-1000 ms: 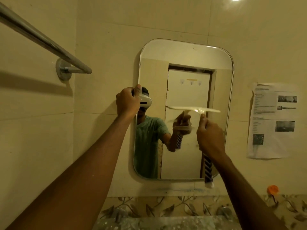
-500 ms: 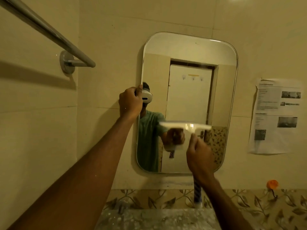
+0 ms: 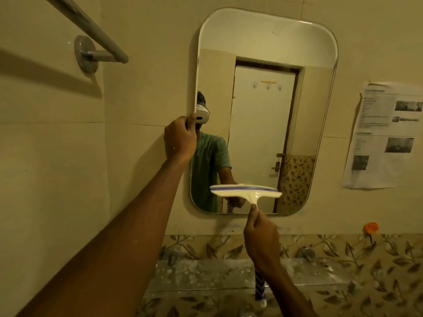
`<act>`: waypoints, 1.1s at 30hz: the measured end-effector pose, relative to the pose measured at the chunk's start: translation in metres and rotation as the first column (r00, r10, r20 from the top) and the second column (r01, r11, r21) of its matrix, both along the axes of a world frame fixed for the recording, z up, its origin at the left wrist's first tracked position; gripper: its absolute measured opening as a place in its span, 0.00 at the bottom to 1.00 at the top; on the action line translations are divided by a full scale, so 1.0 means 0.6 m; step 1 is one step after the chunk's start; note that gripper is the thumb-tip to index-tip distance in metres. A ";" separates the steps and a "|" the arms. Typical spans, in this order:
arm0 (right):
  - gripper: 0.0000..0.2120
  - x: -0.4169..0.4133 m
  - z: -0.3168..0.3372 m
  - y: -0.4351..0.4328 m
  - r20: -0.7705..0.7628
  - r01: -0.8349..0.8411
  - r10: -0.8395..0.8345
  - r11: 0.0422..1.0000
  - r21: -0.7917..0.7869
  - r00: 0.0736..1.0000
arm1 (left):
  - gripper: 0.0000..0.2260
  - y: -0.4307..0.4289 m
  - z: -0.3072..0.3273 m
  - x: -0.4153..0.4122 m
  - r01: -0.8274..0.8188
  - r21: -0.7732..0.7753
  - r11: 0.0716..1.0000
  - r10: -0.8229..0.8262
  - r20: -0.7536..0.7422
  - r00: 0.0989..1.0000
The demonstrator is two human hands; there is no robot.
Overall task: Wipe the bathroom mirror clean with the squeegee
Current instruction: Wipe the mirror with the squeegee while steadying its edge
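Note:
The rounded rectangular mirror [image 3: 263, 106] hangs on the tiled wall and reflects a white door and a person in a green shirt. My left hand [image 3: 179, 138] grips the mirror's left edge at mid-height. My right hand [image 3: 262, 243] holds the handle of a white squeegee [image 3: 246, 191] with a blue stripe. Its blade lies level across the lower part of the glass, just above the bottom edge. The blue-and-white handle end sticks out below my wrist.
A metal towel bar [image 3: 91, 30] juts from the left wall at upper left. A printed paper sheet [image 3: 386, 136] is stuck to the wall right of the mirror. Below it sits an orange hook [image 3: 370, 227]. A speckled ledge [image 3: 206, 275] and leaf-pattern tiles run under the mirror.
My right hand has drawn the squeegee straight down the glass from mid-height to near the bottom edge. My left hand has stayed on the mirror's left edge.

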State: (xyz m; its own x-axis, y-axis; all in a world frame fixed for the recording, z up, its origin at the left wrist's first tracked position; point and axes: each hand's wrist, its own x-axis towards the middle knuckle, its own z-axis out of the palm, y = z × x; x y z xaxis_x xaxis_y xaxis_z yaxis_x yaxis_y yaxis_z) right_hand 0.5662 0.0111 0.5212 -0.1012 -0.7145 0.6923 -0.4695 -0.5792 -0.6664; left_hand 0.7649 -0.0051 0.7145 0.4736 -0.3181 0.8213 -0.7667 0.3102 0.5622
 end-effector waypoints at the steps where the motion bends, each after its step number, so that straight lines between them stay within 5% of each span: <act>1: 0.20 0.000 0.019 -0.001 0.012 -0.021 0.021 1.000 -0.007 1.000 | 0.22 0.001 -0.001 -0.001 0.013 0.001 1.000 -0.013 -0.010 1.000; 7: 0.18 0.010 0.131 -0.024 0.030 0.024 -0.019 0.987 -0.161 0.999 | 0.22 0.010 -0.003 -0.003 0.039 0.028 0.999 -0.037 -0.056 0.998; 15: 0.18 -0.027 -0.054 -0.001 -0.145 0.072 -0.079 0.996 -0.053 0.986 | 0.21 0.014 -0.004 -0.013 0.040 0.039 0.998 -0.038 -0.067 0.997; 20: 0.17 -0.100 -0.099 -0.002 -0.301 0.124 -0.082 0.985 0.123 0.950 | 0.21 0.013 -0.004 -0.018 0.053 0.039 0.998 -0.049 -0.104 0.993; 23: 0.16 -0.162 -0.081 -0.011 -0.351 0.107 -0.082 0.993 0.050 0.933 | 0.20 0.009 -0.005 -0.019 0.028 0.024 0.999 -0.025 -0.117 0.993; 25: 0.18 -0.208 -0.048 -0.028 -0.451 0.096 -0.130 0.990 -0.098 0.883 | 0.20 0.007 -0.007 -0.022 0.002 0.018 1.000 0.000 -0.119 0.993; 30: 0.21 -0.274 0.070 -0.096 -0.795 0.033 -0.276 0.951 -0.308 0.540 | 0.19 0.002 -0.008 -0.024 -0.034 0.028 0.999 0.037 -0.137 0.990; 33: 0.23 -0.239 0.121 -0.110 -0.812 -0.086 -0.220 0.946 -0.314 0.541 | 0.18 0.001 -0.008 -0.021 -0.028 0.039 0.999 0.033 -0.137 0.990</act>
